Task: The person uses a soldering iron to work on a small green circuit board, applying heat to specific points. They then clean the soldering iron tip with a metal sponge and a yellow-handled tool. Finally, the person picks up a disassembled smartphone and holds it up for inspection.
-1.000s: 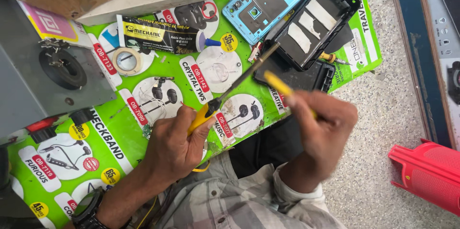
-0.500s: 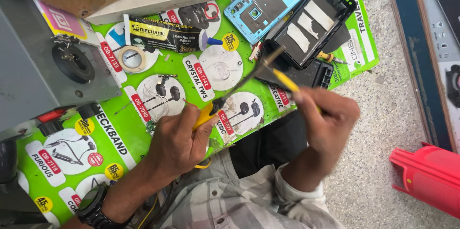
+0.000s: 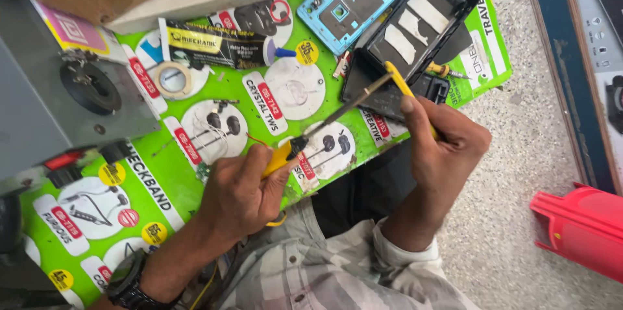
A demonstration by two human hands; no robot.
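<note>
- Left hand, lower centre of the frame: closed around the yellow grip of a soldering iron, shaft slanting up and right toward the dark phone frame.
- Right hand, centre right: pinched shut on a thin yellow tool, its end meeting the iron's tip just above the lower edge of the dark phone frame.
- Dark phone frame: upper right of centre, on the green printed mat, tilted, just beside the light blue back cover.
- For a clean job, probably best to: keep both wrists braced low, bring only the tip to the spot, hold the yellow tool steady, touch briefly and avoid the pale strips inside the frame.
- Hard to make out: exact contact point of tip and tool, too small to judge; whether the tip touches the frame, cannot tell.
- Hidden or cut off: iron's cord under the left hand; grey machine clipped at upper left; red object clipped at lower right.
- Also near: tape roll and black tube, upper left of centre.
</note>
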